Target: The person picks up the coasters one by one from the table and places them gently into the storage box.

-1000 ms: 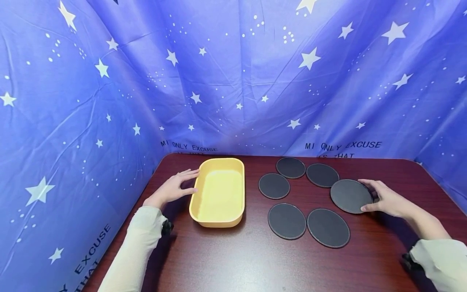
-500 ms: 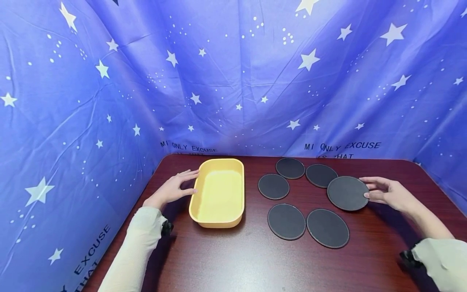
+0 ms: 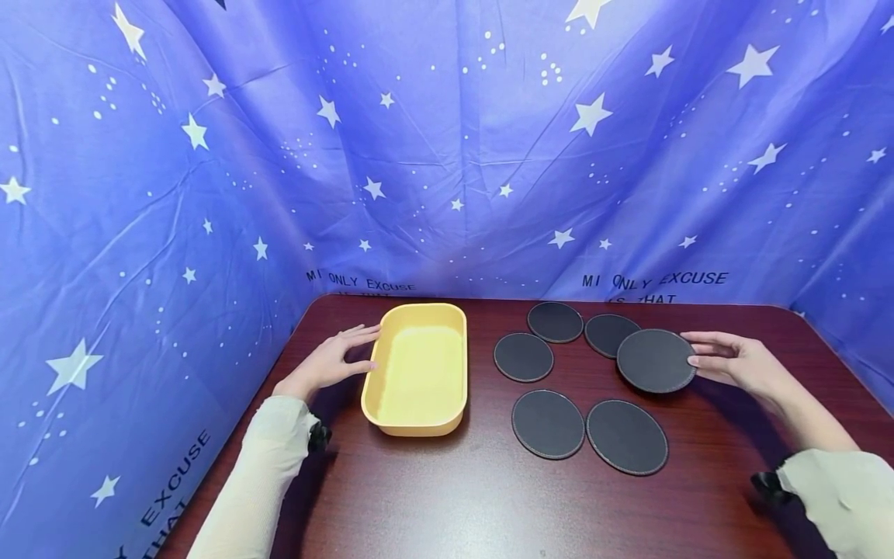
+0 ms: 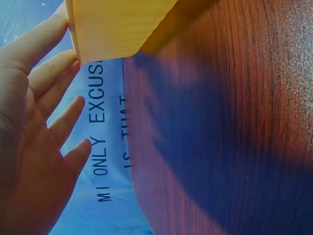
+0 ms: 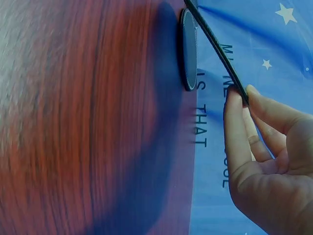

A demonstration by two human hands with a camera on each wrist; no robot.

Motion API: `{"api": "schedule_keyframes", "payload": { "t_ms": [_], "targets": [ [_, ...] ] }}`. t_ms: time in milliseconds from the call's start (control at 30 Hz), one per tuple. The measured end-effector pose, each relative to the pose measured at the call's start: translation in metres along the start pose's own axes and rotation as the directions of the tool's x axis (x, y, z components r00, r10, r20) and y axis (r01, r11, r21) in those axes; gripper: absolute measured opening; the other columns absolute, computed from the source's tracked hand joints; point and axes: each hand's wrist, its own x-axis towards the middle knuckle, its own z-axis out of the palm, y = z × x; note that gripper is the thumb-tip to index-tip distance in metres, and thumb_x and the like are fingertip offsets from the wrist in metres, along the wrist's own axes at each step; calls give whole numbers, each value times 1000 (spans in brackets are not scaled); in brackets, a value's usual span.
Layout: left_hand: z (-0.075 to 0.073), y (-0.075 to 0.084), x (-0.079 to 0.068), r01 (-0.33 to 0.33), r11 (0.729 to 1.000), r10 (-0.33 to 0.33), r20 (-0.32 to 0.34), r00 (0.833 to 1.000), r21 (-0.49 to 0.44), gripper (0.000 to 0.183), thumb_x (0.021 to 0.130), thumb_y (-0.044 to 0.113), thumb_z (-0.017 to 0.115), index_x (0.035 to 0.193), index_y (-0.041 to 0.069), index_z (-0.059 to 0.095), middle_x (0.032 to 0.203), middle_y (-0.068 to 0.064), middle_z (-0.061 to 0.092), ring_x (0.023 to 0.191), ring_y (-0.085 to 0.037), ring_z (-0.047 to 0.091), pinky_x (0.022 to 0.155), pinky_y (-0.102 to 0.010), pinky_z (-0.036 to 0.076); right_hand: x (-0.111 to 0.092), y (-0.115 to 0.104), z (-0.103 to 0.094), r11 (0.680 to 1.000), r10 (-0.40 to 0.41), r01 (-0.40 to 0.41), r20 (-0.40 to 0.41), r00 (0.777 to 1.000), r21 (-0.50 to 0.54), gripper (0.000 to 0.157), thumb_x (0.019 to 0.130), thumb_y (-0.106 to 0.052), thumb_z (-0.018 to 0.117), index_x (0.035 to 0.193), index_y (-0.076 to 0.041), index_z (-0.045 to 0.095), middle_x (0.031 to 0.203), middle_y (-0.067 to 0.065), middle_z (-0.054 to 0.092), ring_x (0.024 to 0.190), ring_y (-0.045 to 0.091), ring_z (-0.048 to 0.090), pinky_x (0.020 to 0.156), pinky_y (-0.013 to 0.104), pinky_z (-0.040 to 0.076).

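Between thumb and fingers, my right hand (image 3: 743, 363) pinches the right edge of a round black coaster (image 3: 656, 361) with stitched trim. In the right wrist view the held coaster (image 5: 220, 54) appears nearly edge-on, raised and tilted above the table. In the head view it overlaps another black coaster (image 3: 610, 334) behind it. My left hand (image 3: 331, 361) has its fingers extended, fingertips right at the left rim of a yellow rectangular bin (image 3: 457, 365). The left wrist view shows those fingertips against the outer edge of the bin (image 4: 112, 29).
More black coasters lie flat: one at the back (image 3: 555, 321), a left one (image 3: 524, 357), and two front ones, a left coaster (image 3: 548, 424) and a right coaster (image 3: 627, 436). The dark red wooden table (image 3: 447, 497) meets a blue star-patterned curtain (image 3: 433, 155) at its back and sides.
My right hand has picked the coaster up off the table and carried it a little left and toward the back. The left hand and the bin stay in place.
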Motion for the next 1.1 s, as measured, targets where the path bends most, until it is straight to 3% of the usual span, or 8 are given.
{"api": "schedule_keyframes", "payload": {
  "t_ms": [500,1100],
  "targets": [
    [1,-3,-1,1,1000,-1,-7,1000,-11,63,88,29,74,144,7,53,153,-13,48,147,-44,32,121,-62,25,19,-4,28,997,13,-14,23,1000,77,48,95,15,51,118,-21,73,105,-7,77,94,4,73,78,23,61],
    [1,-1,0,1,1000,-1,-8,1000,-9,64,88,28,74,144,6,53,153,-13,48,147,-43,33,121,-59,27,55,-6,80,994,105,-106,-13,994,-39,34,95,-1,64,122,-21,68,103,-14,75,95,-1,71,82,22,61]
  ]
}}
